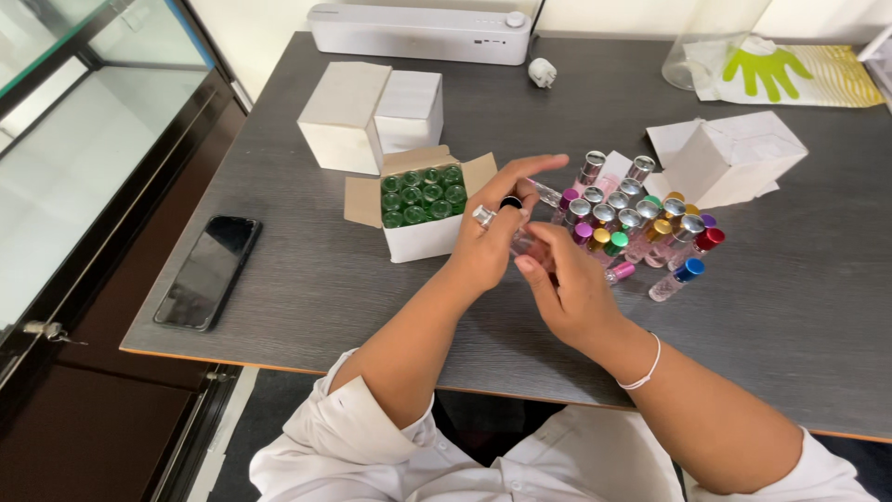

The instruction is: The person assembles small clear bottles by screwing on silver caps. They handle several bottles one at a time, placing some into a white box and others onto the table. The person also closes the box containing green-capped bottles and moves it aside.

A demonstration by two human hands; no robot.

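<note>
Clear small bottle [528, 244] lies slantwise over the table between both hands, right hand [569, 293] clasping its lower end, left hand [492, 240] pinching the upper part, equally close.

The table [307, 288] has a matt, dark grey wood-grain top with a lighter wood-coloured edge. The open box [420, 232] and the 3 closed boxes [346, 116] look like plain matt white card, brown on the inside of the flaps. The bottles [423, 193] inside are glossy green glass. The vials [641, 228] are clear glass with shiny metallic caps in silver, gold, pink, red and blue. The left hand [492, 232] wears a shiny metal ring [484, 217]. The phone [207, 270] has a glossy black screen. The machine [418, 33] is smooth white plastic. The sleeves [344, 437] are white cloth.
</note>
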